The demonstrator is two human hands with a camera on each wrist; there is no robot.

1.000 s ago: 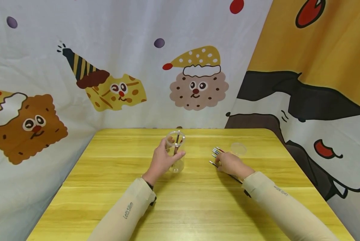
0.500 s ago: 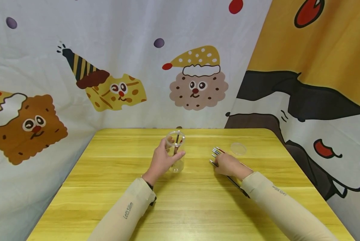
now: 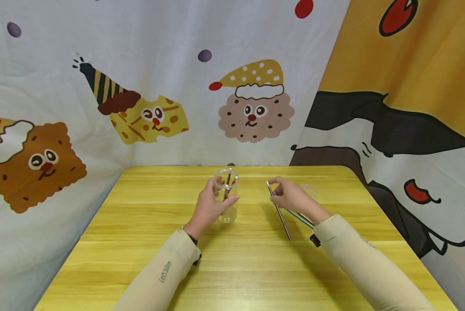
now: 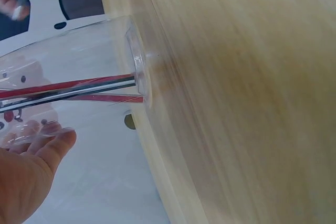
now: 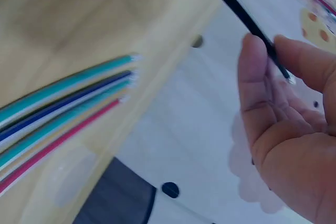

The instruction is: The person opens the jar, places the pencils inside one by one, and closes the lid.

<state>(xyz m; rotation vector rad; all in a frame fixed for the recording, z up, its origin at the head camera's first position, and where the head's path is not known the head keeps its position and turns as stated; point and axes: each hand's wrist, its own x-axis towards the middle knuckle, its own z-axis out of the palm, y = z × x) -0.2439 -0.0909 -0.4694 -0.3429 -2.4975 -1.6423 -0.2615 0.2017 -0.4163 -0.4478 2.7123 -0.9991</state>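
Note:
My left hand [image 3: 208, 205] holds a clear plastic jar [image 3: 229, 214] that stands upright on the table. Red and black pencils [image 4: 68, 94] lean inside it, their lower ends at the jar's base in the left wrist view. To the right, my right hand [image 3: 294, 199] pinches a black striped pencil [image 3: 282, 219] near its white-tipped end, between thumb and finger. The pencil slants, its other end pointing down toward me. Under that hand, several more pencils [image 5: 63, 109] in teal, blue and red lie side by side on the table.
A round clear lid [image 5: 73, 176] lies on the wooden table [image 3: 217, 268] beyond the loose pencils, partly behind my right hand in the head view. Behind the table's far edge hangs a cartoon-printed cloth [image 3: 201, 129].
My right hand has picked the black pencil up from beside the others and raised it, turning it to a steeper slant. The left hand and jar have stayed put.

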